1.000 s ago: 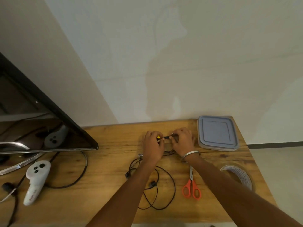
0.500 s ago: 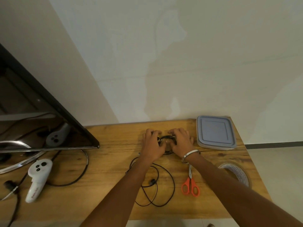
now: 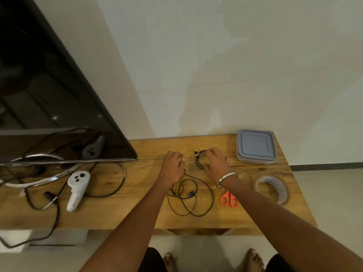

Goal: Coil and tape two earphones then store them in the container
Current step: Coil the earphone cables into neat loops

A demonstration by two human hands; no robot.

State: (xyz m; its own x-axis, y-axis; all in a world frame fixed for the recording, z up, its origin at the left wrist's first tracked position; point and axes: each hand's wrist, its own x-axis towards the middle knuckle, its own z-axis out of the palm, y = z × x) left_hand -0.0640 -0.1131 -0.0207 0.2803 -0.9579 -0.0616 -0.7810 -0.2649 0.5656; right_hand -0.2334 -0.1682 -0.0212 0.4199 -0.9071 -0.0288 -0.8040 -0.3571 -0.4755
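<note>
A coiled black earphone (image 3: 198,160) with a yellow bit at its top lies at the back middle of the wooden table (image 3: 137,213). My right hand (image 3: 215,163) grips its right side, fingers and thumb curled round the loops. My left hand (image 3: 173,165) rests on the table just left of the coil, apart from it, with fingers loosely curled and nothing plainly held. A second black earphone (image 3: 191,201) lies in loose loops nearer me, its cable running up under my left hand. The container (image 3: 255,147) with a grey lid on it stands at the back right.
A clear tape roll (image 3: 272,188) lies at the right edge, and orange-handled scissors (image 3: 228,199) lie partly under my right forearm. A dark screen (image 3: 49,114), its metal stand, a white controller (image 3: 77,188) and black cables fill the left side.
My left hand has let go of the coil and moved left. My right hand still holds the coil. The camera has tilted down, so the table's front edge and my feet now show.
</note>
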